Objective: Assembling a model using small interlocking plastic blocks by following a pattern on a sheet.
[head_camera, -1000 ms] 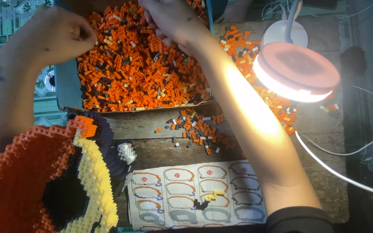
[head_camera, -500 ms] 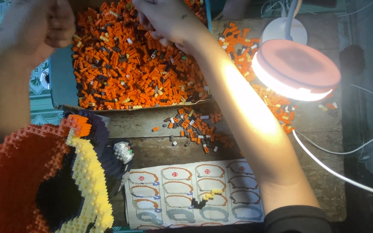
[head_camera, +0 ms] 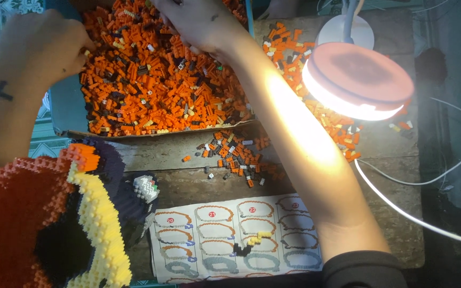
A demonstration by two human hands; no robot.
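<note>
**Head view: two hands over a tray of small bricks**

Head view, as I watch remotely. Largest is the worn wooden table [head_camera: 385, 154], its grain rough. On it sits a shallow blue tray [head_camera: 62, 112] heaped with tiny knobbly orange bricks [head_camera: 150, 80], a few grey and yellow mixed in. At lower left rises a studded brick model [head_camera: 44, 224], orange, yellow and dark, its surface pebbled. A round lamp head [head_camera: 356, 80] glows at right, its white cable [head_camera: 417, 218] curving off. A flat printed instruction sheet [head_camera: 230, 237] lies near the table's front edge. A loose scatter of bricks [head_camera: 236, 154] rests between tray and sheet.

My right hand [head_camera: 198, 24] lies in the heap, fingers bent down among the bricks; I cannot tell what it pinches. My left hand [head_camera: 36, 48] is curled narrow at the tray's left edge, fingertips touching bricks.
</note>
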